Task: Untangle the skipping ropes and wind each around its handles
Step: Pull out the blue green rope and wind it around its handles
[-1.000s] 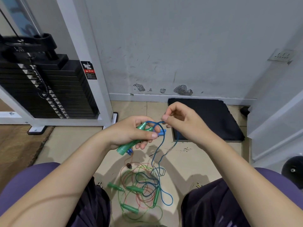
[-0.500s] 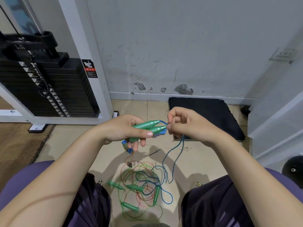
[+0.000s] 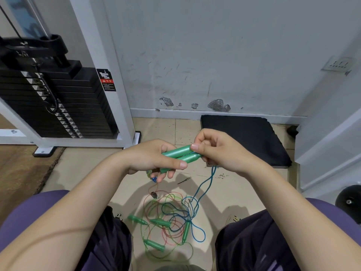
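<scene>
I see the left hand (image 3: 154, 159) gripping 2 green handles (image 3: 180, 156) side by side, the thumb pressed across them and the other fingers curled below. The right hand (image 3: 220, 151) is at the far end of these handles, its fingers curled, and its thumb and forefinger pinch there; the blue rope (image 3: 205, 182) hangs down from under this hand, so I think it holds the rope, but the exact contact point is hidden. Some blue rope already wound shows under the left hand at the near end of the handles.

The blue rope falls to the floor (image 3: 224, 192) between the person's knees and joins a tangle of ropes (image 3: 172, 218), green, red and blue strands lying over each other. In this tangle I count 4 more green handles (image 3: 154, 245) lying on the tiles. A black mat (image 3: 244, 137) lies against the wall behind the hands, and a weight stack (image 3: 58, 102) stands on the left.
</scene>
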The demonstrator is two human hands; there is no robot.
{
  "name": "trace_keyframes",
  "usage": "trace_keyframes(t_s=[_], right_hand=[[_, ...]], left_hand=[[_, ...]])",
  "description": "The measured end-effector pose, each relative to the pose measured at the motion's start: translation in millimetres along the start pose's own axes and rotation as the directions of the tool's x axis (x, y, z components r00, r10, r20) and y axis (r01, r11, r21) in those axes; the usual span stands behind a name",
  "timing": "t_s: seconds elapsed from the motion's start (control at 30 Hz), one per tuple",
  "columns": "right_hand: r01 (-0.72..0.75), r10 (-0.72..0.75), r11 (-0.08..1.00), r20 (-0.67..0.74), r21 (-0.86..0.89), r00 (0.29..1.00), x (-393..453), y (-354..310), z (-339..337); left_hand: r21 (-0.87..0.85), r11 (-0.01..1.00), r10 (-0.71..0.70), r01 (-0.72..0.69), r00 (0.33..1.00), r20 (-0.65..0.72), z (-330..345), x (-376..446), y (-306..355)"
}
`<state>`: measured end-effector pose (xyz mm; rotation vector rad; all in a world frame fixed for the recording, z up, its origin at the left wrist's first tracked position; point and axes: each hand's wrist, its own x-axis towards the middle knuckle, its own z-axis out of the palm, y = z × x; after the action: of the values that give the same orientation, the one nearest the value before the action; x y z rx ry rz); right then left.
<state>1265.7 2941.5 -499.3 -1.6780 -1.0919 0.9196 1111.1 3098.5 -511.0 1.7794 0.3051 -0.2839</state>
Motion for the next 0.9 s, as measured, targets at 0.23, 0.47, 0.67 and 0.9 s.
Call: trace_keyframes(t_s=[0.23, 0.47, 0.67, 0.9], right_hand=[[0.021, -0.015, 0.998, -0.111, 0.053, 0.994, 2.4, 0.3, -6.2], [0.057, -0.009, 0.99, -0.35, 0.126, 0.937, 8.0, 5.3, -20.8], [-0.005, -0.036, 0.986, -0.239, -0.169, 0.97, 7.2, 6.6, -8.4], [0.103, -0.139, 0.957, -0.117, -0.271, 0.983, 2.3, -3.9, 8.5]], left_hand=[[-0.032, 0.998, 0.044, -0.045, 0.999, -0.027, -4.9, -3.5, 0.0], [-0.258, 0.922, 0.09, -0.29, 0.806, -0.585, -9.7, 0.4, 6.9], [-0.1, 0.988, 0.036, -0.118, 0.804, -0.593, -3.0, 2.4, 6.9], [0.278, 0.95, -0.06, 0.14, 0.958, -0.28, 3.6, 3.2, 2.5]])
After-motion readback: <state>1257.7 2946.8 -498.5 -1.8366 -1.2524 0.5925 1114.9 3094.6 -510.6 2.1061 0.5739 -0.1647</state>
